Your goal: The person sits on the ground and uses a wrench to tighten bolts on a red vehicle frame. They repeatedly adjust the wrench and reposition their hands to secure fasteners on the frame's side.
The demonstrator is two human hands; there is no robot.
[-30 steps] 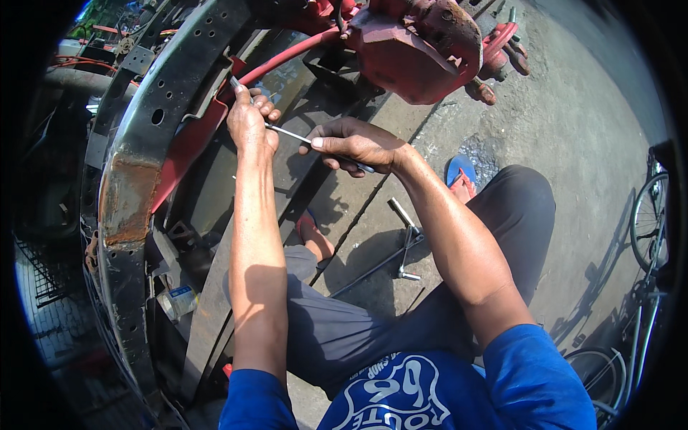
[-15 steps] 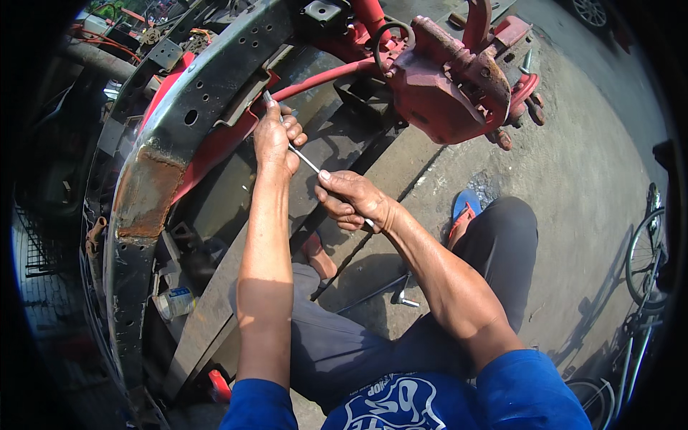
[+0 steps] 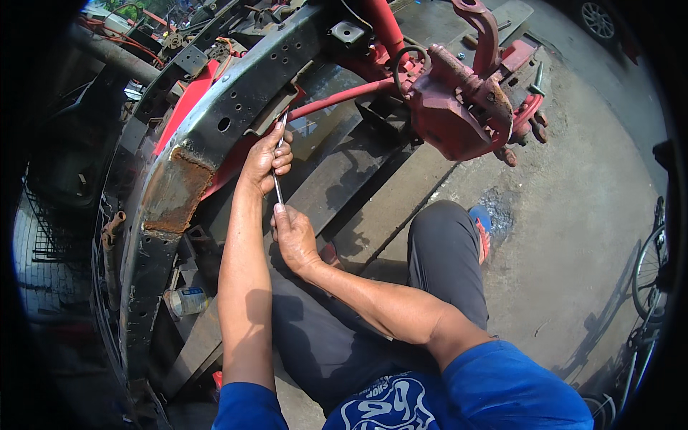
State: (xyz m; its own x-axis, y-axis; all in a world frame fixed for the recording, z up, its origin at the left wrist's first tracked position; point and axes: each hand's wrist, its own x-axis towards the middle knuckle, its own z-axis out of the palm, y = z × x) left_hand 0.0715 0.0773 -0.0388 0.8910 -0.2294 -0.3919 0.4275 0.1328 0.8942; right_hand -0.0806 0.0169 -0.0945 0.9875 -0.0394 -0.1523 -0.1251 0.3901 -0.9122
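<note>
My left hand (image 3: 266,161) is closed around the upper part of a slim silver metal rod (image 3: 278,188), whose top reaches a bracket by a red tube (image 3: 344,94) on the inner side of a black perforated steel frame (image 3: 251,93). Below it, my right hand (image 3: 292,236) grips the rod's lower part, thumb along it. The rod stands almost in line with my left forearm; its upper end is too small to make out clearly. A rusty patch (image 3: 175,193) marks the frame to the left of my hands.
A heavy red metal assembly (image 3: 455,122) overhangs at upper right. A plastic container (image 3: 188,301) lies among parts at lower left. Bicycles (image 3: 648,272) stand at the right edge, a car wheel (image 3: 598,20) at upper right. My knee and sandalled foot (image 3: 480,218) are over cracked concrete.
My right hand has swung left and down to below my left hand, turning the rod from diagonal to nearly upright. The view has shifted, so the frame sits further right and lower.
</note>
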